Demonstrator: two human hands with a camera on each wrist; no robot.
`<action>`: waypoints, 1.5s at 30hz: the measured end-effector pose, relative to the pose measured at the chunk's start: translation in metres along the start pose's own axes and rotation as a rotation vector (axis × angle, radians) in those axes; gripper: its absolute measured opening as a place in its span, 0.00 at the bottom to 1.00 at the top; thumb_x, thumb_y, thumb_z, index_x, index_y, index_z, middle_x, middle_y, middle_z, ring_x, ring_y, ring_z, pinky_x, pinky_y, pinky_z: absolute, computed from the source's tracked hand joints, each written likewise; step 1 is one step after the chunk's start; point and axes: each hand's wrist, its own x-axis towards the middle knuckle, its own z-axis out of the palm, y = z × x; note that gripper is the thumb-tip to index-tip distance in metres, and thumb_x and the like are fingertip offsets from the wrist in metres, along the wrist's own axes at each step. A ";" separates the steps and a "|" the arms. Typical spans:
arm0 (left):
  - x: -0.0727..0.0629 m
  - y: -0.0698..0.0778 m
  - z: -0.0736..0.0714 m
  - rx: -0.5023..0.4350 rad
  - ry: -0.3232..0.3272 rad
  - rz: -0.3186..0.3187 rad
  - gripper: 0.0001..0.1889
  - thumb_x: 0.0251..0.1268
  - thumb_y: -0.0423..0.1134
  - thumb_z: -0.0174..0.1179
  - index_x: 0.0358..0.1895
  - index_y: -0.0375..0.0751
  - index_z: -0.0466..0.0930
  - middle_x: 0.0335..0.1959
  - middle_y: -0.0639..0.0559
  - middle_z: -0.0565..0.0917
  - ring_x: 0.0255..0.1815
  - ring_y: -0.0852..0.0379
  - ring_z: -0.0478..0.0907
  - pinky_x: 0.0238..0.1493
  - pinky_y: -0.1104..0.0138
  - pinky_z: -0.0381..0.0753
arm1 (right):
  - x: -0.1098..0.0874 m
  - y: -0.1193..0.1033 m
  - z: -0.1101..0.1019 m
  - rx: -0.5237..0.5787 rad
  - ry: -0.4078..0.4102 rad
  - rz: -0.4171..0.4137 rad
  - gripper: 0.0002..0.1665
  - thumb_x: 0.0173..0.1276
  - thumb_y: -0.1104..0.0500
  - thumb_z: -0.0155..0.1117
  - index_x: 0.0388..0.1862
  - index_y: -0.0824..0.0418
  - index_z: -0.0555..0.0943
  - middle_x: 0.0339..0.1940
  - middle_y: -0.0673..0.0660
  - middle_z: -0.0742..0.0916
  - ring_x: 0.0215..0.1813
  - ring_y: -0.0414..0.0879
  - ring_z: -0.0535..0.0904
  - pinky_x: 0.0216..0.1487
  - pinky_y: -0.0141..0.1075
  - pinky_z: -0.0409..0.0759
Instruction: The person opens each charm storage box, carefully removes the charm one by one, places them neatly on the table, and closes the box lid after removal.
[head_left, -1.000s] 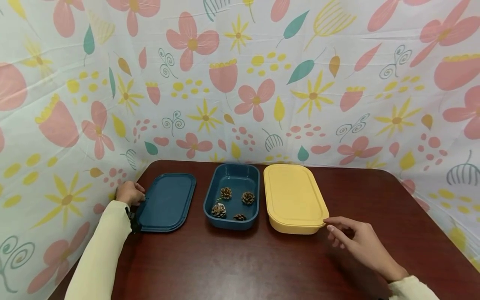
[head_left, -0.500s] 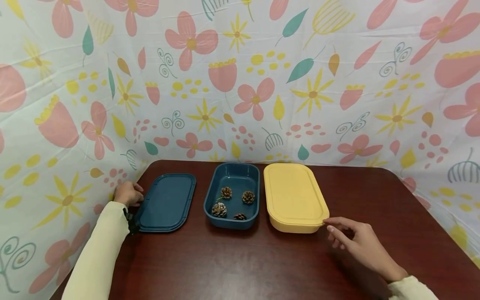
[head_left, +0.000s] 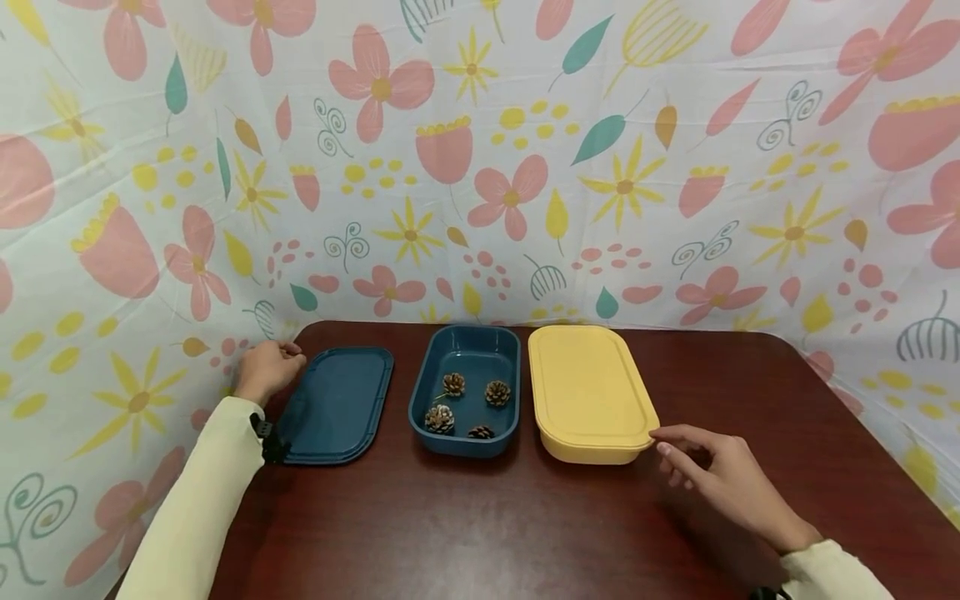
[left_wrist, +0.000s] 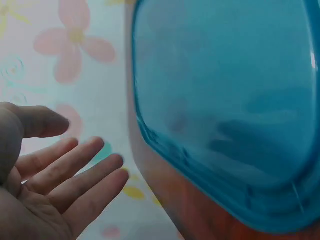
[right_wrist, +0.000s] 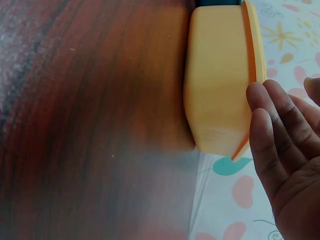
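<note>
A flat blue lid [head_left: 337,404] lies at the left of the table. Just beyond its left edge is my left hand [head_left: 268,367], its fingers loosely extended and holding nothing; the left wrist view shows the hand [left_wrist: 65,185] apart from the lid [left_wrist: 225,100]. In the middle stands an uncovered blue box [head_left: 487,367] with several pine cones [head_left: 497,393] inside. To its right is a yellow box [head_left: 592,454] covered by a yellow lid [head_left: 588,383]. My right hand [head_left: 727,479] has its fingertips at the lid's near right corner; in the right wrist view the fingers [right_wrist: 285,135] look relaxed, thumb apart.
A dark reddish-brown table [head_left: 465,525] carries everything. White cloth [head_left: 517,133] with flower prints hangs behind it and along the left side, close to my left hand. The two boxes stand side by side with a narrow gap.
My left hand has lifted off the blue lid's left edge and shifted slightly up and right, away from the near side. The right hand has stayed almost still at the yellow lid's corner.
</note>
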 end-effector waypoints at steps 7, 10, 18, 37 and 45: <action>-0.010 0.054 0.005 -0.038 0.070 0.179 0.26 0.77 0.54 0.51 0.59 0.35 0.80 0.53 0.33 0.86 0.51 0.38 0.83 0.49 0.48 0.82 | 0.005 0.000 -0.003 -0.011 0.009 -0.016 0.11 0.72 0.62 0.64 0.52 0.57 0.84 0.23 0.49 0.87 0.21 0.38 0.81 0.21 0.29 0.77; -0.014 0.078 0.007 -0.084 0.085 0.213 0.30 0.76 0.60 0.49 0.61 0.38 0.80 0.55 0.36 0.86 0.54 0.39 0.83 0.53 0.47 0.82 | 0.008 -0.001 -0.004 -0.019 0.015 -0.016 0.11 0.72 0.62 0.64 0.52 0.57 0.84 0.24 0.49 0.87 0.21 0.38 0.80 0.20 0.30 0.77; -0.034 0.126 0.019 -0.251 0.105 0.329 0.31 0.76 0.64 0.46 0.66 0.44 0.76 0.60 0.37 0.83 0.60 0.40 0.82 0.59 0.45 0.81 | 0.014 -0.001 -0.008 -0.045 0.014 -0.013 0.12 0.73 0.62 0.64 0.53 0.58 0.84 0.24 0.49 0.87 0.22 0.38 0.80 0.21 0.30 0.77; -0.100 0.206 0.097 -0.228 -0.288 0.689 0.41 0.69 0.64 0.57 0.81 0.59 0.52 0.81 0.53 0.60 0.80 0.49 0.62 0.74 0.45 0.68 | 0.043 0.008 0.015 -0.118 0.017 -0.093 0.52 0.51 0.47 0.83 0.73 0.58 0.69 0.72 0.63 0.71 0.70 0.56 0.68 0.65 0.45 0.71; -0.112 0.248 0.135 0.097 -0.431 0.792 0.56 0.60 0.74 0.56 0.83 0.47 0.44 0.85 0.46 0.43 0.85 0.48 0.48 0.76 0.53 0.68 | 0.053 0.019 0.022 -0.078 -0.161 -0.017 0.66 0.47 0.41 0.84 0.80 0.58 0.59 0.79 0.73 0.58 0.77 0.71 0.56 0.64 0.70 0.65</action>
